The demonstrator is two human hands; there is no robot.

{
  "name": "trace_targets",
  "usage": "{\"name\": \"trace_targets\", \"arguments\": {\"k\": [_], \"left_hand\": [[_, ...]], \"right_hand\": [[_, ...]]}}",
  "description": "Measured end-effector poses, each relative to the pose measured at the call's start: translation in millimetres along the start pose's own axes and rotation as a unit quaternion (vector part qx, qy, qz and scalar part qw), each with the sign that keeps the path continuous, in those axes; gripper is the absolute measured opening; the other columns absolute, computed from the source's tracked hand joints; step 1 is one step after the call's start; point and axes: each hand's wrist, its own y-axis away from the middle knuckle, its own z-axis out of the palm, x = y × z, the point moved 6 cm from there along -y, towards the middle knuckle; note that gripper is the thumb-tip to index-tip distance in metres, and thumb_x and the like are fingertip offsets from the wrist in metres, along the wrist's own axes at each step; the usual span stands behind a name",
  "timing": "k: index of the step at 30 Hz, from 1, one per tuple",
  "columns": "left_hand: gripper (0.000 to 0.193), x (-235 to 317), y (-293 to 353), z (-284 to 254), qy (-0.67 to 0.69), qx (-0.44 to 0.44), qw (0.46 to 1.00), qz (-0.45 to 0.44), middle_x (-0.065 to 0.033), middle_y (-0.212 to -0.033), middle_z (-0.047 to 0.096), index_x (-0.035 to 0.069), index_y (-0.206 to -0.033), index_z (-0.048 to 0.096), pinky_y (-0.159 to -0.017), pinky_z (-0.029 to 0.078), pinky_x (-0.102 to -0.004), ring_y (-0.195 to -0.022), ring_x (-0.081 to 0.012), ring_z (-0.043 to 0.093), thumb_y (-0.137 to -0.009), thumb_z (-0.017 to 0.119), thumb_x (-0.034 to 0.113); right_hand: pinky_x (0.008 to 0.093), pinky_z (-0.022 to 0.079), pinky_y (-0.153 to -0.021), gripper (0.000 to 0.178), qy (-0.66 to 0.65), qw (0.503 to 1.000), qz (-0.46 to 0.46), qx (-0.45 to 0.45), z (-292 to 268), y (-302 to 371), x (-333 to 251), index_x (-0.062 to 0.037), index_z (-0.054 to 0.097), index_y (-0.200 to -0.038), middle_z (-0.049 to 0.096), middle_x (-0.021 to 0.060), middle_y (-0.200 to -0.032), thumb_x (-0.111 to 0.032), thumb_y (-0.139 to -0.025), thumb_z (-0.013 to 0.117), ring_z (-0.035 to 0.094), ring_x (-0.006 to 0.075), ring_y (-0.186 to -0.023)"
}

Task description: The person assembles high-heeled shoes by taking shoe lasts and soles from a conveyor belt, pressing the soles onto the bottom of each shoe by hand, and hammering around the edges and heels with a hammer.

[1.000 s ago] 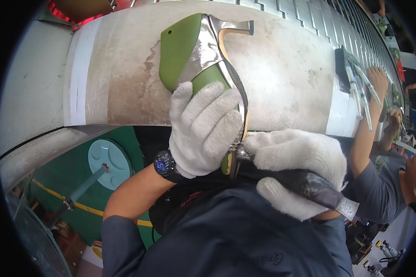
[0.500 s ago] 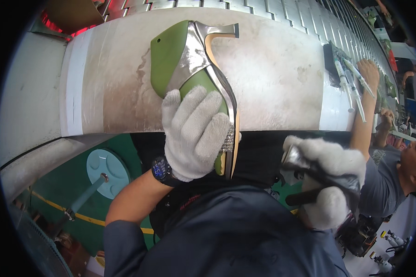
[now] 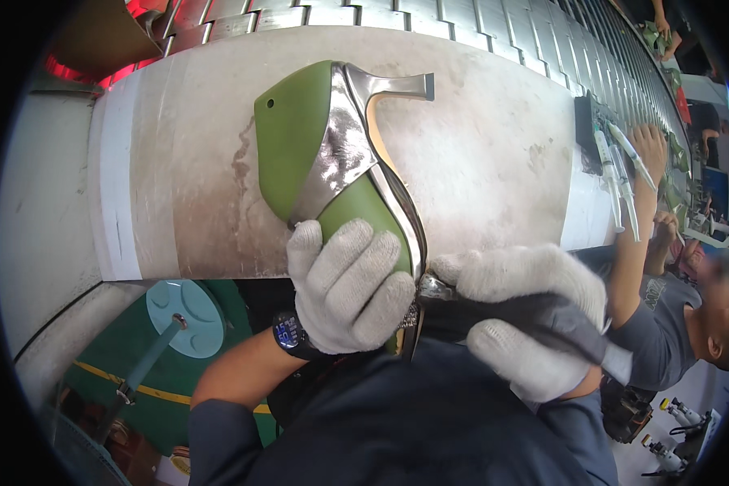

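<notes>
A high-heeled shoe (image 3: 344,150) in shiny silver, built on a green shoe last (image 3: 296,138), lies on its side at the worktable's near edge. Its heel points to the right and its toe toward me. In a white knit glove, my left hand (image 3: 348,287) is closed over the front part of the shoe, covering much of it. My right hand (image 3: 535,316), also gloved, grips a dark-handled tool (image 3: 535,316) whose metal head (image 3: 436,288) meets the sole edge near the toe. Whether head and sole touch, I cannot tell. Beaded trim shows beside my left fingers.
Several syringes (image 3: 616,174) lie by a dark holder at the worktable's (image 3: 494,162) right end. A co-worker's arm (image 3: 636,219) reaches in there. Behind runs a slatted metal conveyor (image 3: 397,16). A blue round-based stand (image 3: 188,320) is on the floor at left.
My right hand has swung left with the tool, from well beside the shoe to its sole edge. The shoe and my left hand appear lower in the picture, as does the table.
</notes>
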Motion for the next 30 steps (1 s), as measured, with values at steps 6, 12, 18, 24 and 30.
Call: {"name": "trace_targets", "arguments": {"k": [6, 12, 18, 24, 30], "left_hand": [[0.046, -1.9, 7.8, 1.3, -0.021, -0.018, 1.0, 0.009, -0.0083, -0.133, 0.063, 0.018, -0.139, 0.053, -0.122, 0.037, -0.0639, -0.125, -0.0299, 0.062, -0.098, 0.075, 0.018], [0.052, -2.4, 9.1, 5.3, -0.024, 0.009, 1.0, 0.014, -0.0058, -0.13, 0.063, 0.018, -0.138, 0.054, -0.122, 0.038, -0.0622, -0.122, -0.0258, 0.063, -0.093, 0.08, 0.014], [0.046, -1.4, 5.2, 4.8, -0.013, 0.005, 1.0, 0.005, -0.001, -0.125, 0.063, 0.019, -0.133, 0.055, -0.111, 0.042, -0.0553, -0.11, -0.0206, 0.064, -0.092, 0.077, 0.017], [0.04, -1.8, -1.6, 6.0, -0.002, 0.01, 1.0, 0.004, 0.0016, -0.122, 0.063, 0.02, -0.132, 0.056, -0.089, 0.042, -0.045, -0.103, -0.0171, 0.065, -0.095, 0.073, 0.021], [0.042, -3.6, -1.8, 9.6, 0.009, 0.009, 1.0, 0.002, 0.0024, -0.122, 0.065, 0.02, -0.131, 0.056, -0.084, 0.041, -0.0422, -0.103, -0.0165, 0.065, -0.094, 0.075, 0.02]], "right_hand": [[0.0413, 0.063, -0.092, 0.038, 0.079, 0.988, 0.122, -0.051, -12.1, -44.2, -15.9, 0.0103, 0.075, -0.114, 0.081, 0.0259, -0.115, -0.013, -0.085, 0.083, 0.079, 0.03, -0.1], [0.0424, 0.064, -0.094, 0.04, 0.135, 0.981, 0.107, -0.09, -22.9, -78.1, 4.0, 0.0139, 0.074, -0.113, 0.079, 0.0299, -0.111, -0.016, -0.086, 0.08, 0.079, 0.0336, -0.102], [0.0441, 0.061, -0.1, 0.042, 0.09, 0.981, 0.166, -0.036, -9.8, -87.3, 10.3, 0.0146, 0.072, -0.123, 0.08, 0.0275, -0.114, -0.015, -0.094, 0.076, 0.078, 0.0334, -0.107], [0.0389, 0.063, -0.095, 0.036, 0.052, 0.993, 0.103, -0.039, -17.5, -89.5, 20.0, 0.0099, 0.07, -0.129, 0.08, 0.0214, -0.113, 0.001, -0.095, 0.078, 0.077, 0.0272, -0.108], [0.0364, 0.063, -0.09, 0.029, 0.208, 0.958, 0.15, -0.127, -5.2, -143.9, -10.2, 0.0041, 0.078, -0.115, 0.081, 0.0168, -0.109, 0.003, -0.086, 0.078, 0.078, 0.0236, -0.097]]}}
